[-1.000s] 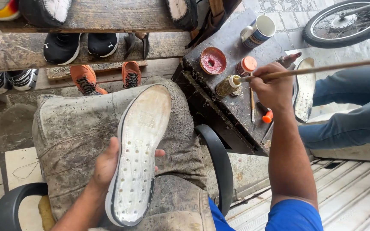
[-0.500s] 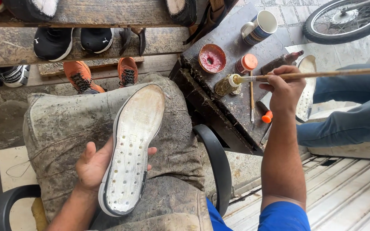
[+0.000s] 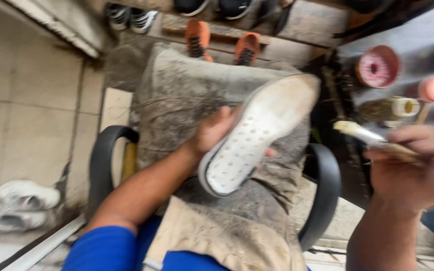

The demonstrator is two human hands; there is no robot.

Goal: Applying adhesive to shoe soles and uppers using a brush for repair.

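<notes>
Beside the pink round tin (image 3: 377, 66), a right hand (image 3: 415, 168) holds a brush (image 3: 365, 134).

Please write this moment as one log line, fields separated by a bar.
left hand: holds white shoe sole-up on lap cloth | right hand: grips brush, off the shoe | small bottle beside brush tip

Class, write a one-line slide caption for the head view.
Left hand holds a white shoe sole; right hand grips a brush.
</notes>
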